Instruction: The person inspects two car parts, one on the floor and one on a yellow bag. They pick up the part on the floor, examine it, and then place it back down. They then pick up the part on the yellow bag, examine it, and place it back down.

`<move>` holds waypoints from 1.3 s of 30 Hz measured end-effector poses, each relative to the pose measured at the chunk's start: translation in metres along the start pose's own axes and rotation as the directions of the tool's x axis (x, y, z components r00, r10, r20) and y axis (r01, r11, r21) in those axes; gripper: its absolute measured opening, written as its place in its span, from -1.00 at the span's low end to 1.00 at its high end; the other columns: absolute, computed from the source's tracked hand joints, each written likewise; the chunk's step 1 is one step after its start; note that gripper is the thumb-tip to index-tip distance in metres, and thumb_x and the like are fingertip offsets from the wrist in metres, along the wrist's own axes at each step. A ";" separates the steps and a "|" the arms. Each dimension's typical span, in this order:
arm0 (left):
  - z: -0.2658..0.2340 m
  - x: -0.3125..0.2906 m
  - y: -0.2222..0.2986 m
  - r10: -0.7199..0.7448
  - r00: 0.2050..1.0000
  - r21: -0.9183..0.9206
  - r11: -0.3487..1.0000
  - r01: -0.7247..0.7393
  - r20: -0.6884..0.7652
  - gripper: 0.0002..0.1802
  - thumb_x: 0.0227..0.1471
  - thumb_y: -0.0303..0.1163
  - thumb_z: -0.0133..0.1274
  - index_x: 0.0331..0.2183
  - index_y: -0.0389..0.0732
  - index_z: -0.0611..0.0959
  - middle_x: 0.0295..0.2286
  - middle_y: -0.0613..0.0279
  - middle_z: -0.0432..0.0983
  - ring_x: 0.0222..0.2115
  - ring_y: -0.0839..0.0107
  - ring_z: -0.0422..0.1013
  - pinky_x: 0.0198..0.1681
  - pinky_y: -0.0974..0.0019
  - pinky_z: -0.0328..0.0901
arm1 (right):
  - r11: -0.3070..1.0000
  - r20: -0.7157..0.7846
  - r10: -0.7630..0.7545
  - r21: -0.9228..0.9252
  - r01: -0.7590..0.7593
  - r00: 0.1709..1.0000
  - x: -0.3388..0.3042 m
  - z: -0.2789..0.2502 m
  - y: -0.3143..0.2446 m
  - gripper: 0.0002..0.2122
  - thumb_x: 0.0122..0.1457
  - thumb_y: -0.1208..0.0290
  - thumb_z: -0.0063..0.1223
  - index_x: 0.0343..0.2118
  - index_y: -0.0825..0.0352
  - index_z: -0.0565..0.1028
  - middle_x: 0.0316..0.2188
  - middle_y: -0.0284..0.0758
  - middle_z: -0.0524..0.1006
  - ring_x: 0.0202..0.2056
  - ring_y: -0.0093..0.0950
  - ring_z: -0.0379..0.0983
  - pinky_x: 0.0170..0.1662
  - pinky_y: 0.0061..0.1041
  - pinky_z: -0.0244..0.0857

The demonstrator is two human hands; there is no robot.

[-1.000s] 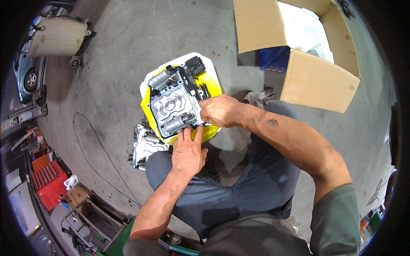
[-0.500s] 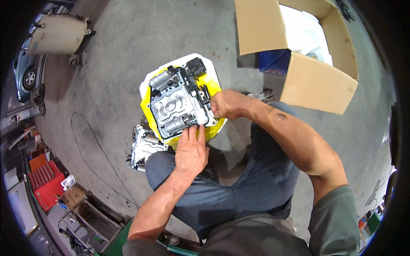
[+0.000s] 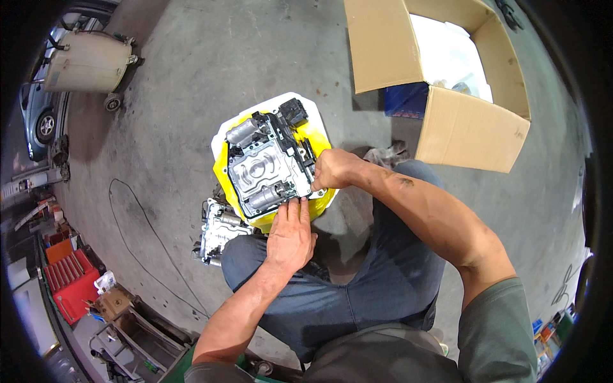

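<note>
A transmission control unit [image 3: 258,167], silver with two cylinders and a black frame, lies on yellow sheeting [image 3: 268,220] over a white angular stand [image 3: 220,143]. My left hand [image 3: 292,239] is open, its outstretched fingertips resting against the unit's near edge. Along the right edge, my right hand [image 3: 336,169] is closed with curled fingers; whatever is between them is hidden by the hand. A black connector block [image 3: 294,112] sticks out at the unit's far right corner. Beside my left knee, a similar unit [image 3: 220,233] lies on the floor, partly covered by the stand.
An open cardboard box [image 3: 472,127] with white foam stands at the far right, next to a dark blue box [image 3: 405,100]. A thin cable [image 3: 137,198] loops across the floor on the left. Beyond are a wheeled drum [image 3: 89,60] and a red tool chest [image 3: 69,284].
The whole view has shifted slightly, so the unit and stand sit a little lower in the picture. Both hands keep nearly the same places on the unit.
</note>
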State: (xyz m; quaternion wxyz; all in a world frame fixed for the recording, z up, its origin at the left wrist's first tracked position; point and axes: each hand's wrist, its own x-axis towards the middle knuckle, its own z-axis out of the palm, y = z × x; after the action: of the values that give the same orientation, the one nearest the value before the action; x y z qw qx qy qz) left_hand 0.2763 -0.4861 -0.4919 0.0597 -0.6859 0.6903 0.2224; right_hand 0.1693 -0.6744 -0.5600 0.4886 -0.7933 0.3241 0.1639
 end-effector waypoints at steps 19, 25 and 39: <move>-0.006 0.005 0.000 -0.024 1.000 -0.009 1.000 0.024 0.002 -0.11 -0.09 -0.19 0.26 0.23 -0.28 0.30 -0.03 -0.05 0.30 -0.04 0.05 0.28 0.03 0.07 0.31 | 0.993 -0.008 0.062 -0.099 -0.063 0.998 0.026 -0.012 0.011 -0.34 -0.12 -0.24 0.26 -0.37 0.46 0.64 -0.36 0.00 0.62 -0.27 -0.13 0.58 -0.17 -0.28 0.41; -0.005 0.008 0.006 -0.029 1.000 0.101 0.994 0.028 0.005 -0.15 -0.07 -0.19 0.24 0.23 -0.22 0.33 -0.08 -0.02 0.32 -0.08 0.08 0.30 0.01 0.09 0.29 | 0.995 -0.050 0.052 -0.087 -0.056 0.997 0.033 -0.007 0.015 -0.34 -0.13 -0.24 0.26 -0.37 0.47 0.64 -0.35 0.00 0.62 -0.25 -0.11 0.58 -0.16 -0.28 0.42; 0.010 0.007 0.010 -0.019 0.999 0.200 0.980 0.024 -0.027 -0.09 -0.08 -0.16 0.24 0.25 -0.28 0.28 -0.02 -0.08 0.27 -0.02 0.05 0.26 0.04 0.11 0.25 | 0.981 -0.194 0.179 0.103 -0.162 0.964 0.043 -0.011 0.006 -0.33 -0.19 -0.17 0.37 -0.28 0.48 0.63 -0.30 0.04 0.62 -0.19 -0.10 0.59 -0.10 -0.30 0.44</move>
State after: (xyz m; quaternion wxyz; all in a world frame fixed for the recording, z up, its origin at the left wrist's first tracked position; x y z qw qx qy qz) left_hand 0.2641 -0.4887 -0.5014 0.1223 -0.6867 0.7022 0.1429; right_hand 0.1965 -0.7010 -0.5843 0.4709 -0.7532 0.4460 0.1096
